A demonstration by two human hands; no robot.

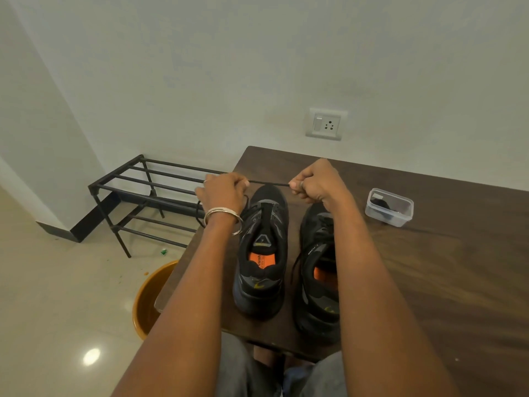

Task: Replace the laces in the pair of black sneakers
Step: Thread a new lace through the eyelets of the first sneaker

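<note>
Two black sneakers stand side by side on the dark wooden desk [429,253], toes pointing away from the person, heels near the front edge. The left sneaker [262,253] has a black mesh upper with grey panels, a small yellow mark at the heel and an orange insole bearing partial lettering. Its tongue is exposed and the upper eyelets appear unlaced. The right sneaker [319,270] is partly covered by the right forearm; it shows the same orange insole, and a loose black lace trails over its inner side.

A black lace [267,183] is stretched taut above the toe of the left sneaker. The left hand [221,193], fingers curled, grips one end, with slack looping down beside the wrist. The right hand [317,181], closed in a fist, pinches the other end.

A clear plastic container [389,207] holding dark contents sits on the desk to the right, apart from the sneakers.
</note>
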